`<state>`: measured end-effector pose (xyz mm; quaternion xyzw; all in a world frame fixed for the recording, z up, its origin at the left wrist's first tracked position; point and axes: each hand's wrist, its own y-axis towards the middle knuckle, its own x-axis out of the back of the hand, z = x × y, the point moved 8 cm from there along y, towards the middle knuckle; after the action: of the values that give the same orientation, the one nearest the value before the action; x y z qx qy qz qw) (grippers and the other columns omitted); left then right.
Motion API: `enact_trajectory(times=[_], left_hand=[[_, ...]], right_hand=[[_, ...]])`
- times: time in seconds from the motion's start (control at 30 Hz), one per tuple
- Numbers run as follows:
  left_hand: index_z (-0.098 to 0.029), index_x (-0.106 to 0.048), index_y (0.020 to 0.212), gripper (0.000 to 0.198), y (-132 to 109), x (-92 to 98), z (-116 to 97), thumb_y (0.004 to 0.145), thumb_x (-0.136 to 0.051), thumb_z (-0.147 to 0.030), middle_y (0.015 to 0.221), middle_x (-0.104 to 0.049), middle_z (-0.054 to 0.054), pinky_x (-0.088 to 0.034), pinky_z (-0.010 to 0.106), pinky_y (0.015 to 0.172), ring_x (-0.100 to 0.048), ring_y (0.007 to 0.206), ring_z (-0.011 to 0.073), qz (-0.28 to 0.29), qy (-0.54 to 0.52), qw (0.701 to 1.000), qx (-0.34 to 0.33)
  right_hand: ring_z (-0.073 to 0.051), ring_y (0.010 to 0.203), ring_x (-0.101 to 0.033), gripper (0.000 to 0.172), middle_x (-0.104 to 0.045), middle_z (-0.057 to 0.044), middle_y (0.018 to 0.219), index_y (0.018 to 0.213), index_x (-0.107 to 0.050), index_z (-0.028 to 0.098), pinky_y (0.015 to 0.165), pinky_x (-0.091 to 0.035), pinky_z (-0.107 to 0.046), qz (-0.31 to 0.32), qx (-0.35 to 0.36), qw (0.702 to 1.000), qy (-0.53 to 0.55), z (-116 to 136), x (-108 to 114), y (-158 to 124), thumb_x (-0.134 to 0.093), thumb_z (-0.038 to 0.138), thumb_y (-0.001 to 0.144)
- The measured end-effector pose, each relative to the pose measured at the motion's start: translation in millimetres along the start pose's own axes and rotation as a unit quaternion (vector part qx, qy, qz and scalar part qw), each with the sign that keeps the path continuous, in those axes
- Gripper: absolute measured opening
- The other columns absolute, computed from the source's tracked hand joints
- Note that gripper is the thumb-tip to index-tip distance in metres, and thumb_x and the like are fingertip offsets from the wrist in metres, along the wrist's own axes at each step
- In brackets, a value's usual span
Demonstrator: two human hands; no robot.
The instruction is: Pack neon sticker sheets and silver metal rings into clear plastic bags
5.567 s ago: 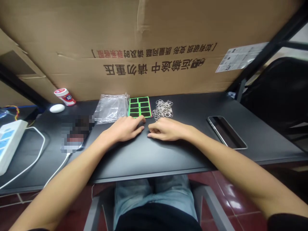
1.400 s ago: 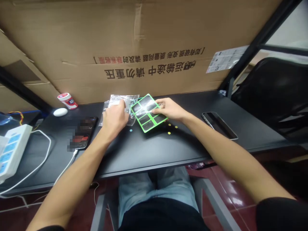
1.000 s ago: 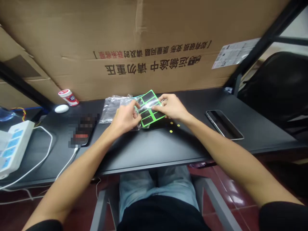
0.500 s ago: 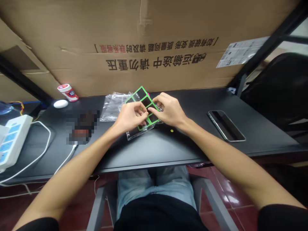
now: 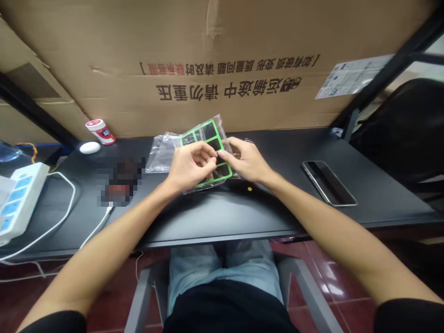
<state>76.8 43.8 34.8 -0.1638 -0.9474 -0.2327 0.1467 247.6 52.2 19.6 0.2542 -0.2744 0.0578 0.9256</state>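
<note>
A green-framed panel with black squares [image 5: 210,132] lies tilted between my hands over the desk. Clear plastic bag film [image 5: 219,122] surrounds it and stands out past its far right edge. My left hand [image 5: 190,167] is closed at the near left side, thumb and forefinger pinched together over the panel and film. From the right, my right hand [image 5: 250,161] pinches the right edge with thumb and fingers; its fingertips are partly hidden behind the film. Another piece of clear plastic [image 5: 160,155] rests on the desk behind my left hand.
A small yellow dot [image 5: 249,188] is on the black desk [image 5: 222,222]. At right lies a phone [image 5: 329,183]. On the left are a red-and-white bottle [image 5: 101,132], a white oval case [image 5: 89,147], a blurred-out item and a power strip [image 5: 22,201]. Cardboard [image 5: 222,41] stands behind.
The panel has turned a little and shifted slightly right in my hands. Film now shows beyond its far corner, which stuck out bare before. The camera view has shifted slightly.
</note>
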Motion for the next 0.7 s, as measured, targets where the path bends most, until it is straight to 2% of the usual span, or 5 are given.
enact_trajectory(times=[0.17, 0.33, 0.47, 0.6, 0.7], left_hand=[[-0.018, -0.072, 0.092, 0.01, -1.8, -1.2, -0.2, 0.085, -0.077, -0.024, 0.072, -0.076, 0.0, -0.057, 0.022, 0.051, -0.075, 0.055, 0.0146, 0.003, 0.005, 1.0, -0.012], [-0.02, -0.073, 0.098, 0.014, -8.6, -11.7, -5.4, 0.086, -0.078, -0.024, 0.072, -0.076, -0.001, -0.056, 0.022, 0.052, -0.074, 0.055, 0.0135, 0.05, -0.003, 0.998, -0.034], [-0.02, -0.073, 0.107, 0.018, -12.9, -19.1, -8.0, 0.091, -0.075, -0.029, 0.075, -0.075, -0.002, -0.054, 0.022, 0.053, -0.071, 0.055, 0.0117, 0.097, -0.003, 0.994, -0.043], [-0.022, -0.075, 0.114, 0.022, -7.6, -7.1, -14.3, 0.095, -0.071, -0.032, 0.077, -0.072, -0.001, -0.055, 0.025, 0.059, -0.063, 0.058, 0.0113, 0.097, 0.115, 0.983, -0.101], [-0.026, -0.079, 0.127, 0.036, -2.2, 0.3, -19.3, 0.094, -0.066, -0.022, 0.109, -0.073, 0.008, -0.063, 0.038, 0.085, -0.071, 0.089, 0.0207, 0.11, 0.269, 0.939, -0.182]], right_hand=[[-0.017, 0.07, -0.061, 0.047, -0.069, -0.001, 0.079, 0.087, -0.075, 0.02, 0.068, -0.052, -0.032, 0.039, -0.08, 0.979, 0.183, -16.9, -0.8, 4.2, -0.083, 0.066, 0.091], [-0.017, 0.065, -0.065, 0.046, -0.075, -0.003, 0.073, 0.084, -0.08, 0.02, 0.063, -0.053, -0.031, 0.097, -0.108, 0.96, 0.242, -17.3, -10.1, 0.8, -0.1, 0.061, 0.075], [-0.018, 0.063, -0.068, 0.048, -0.076, -0.003, 0.072, 0.077, -0.075, 0.021, 0.062, -0.056, -0.031, 0.126, -0.126, 0.948, 0.264, -13.2, -15.1, -2.0, -0.106, 0.056, 0.066], [-0.019, 0.063, -0.071, 0.042, -0.076, -0.002, 0.07, 0.079, -0.075, 0.021, 0.065, -0.061, -0.033, 0.163, -0.138, 0.945, 0.249, -12.1, -12.0, -2.7, -0.105, 0.047, 0.066], [-0.019, 0.062, -0.072, 0.037, -0.077, -0.003, 0.071, 0.08, -0.076, 0.021, 0.064, -0.062, -0.033, 0.188, -0.139, 0.944, 0.235, -14.6, -7.8, -3.1, -0.104, 0.041, 0.067]])
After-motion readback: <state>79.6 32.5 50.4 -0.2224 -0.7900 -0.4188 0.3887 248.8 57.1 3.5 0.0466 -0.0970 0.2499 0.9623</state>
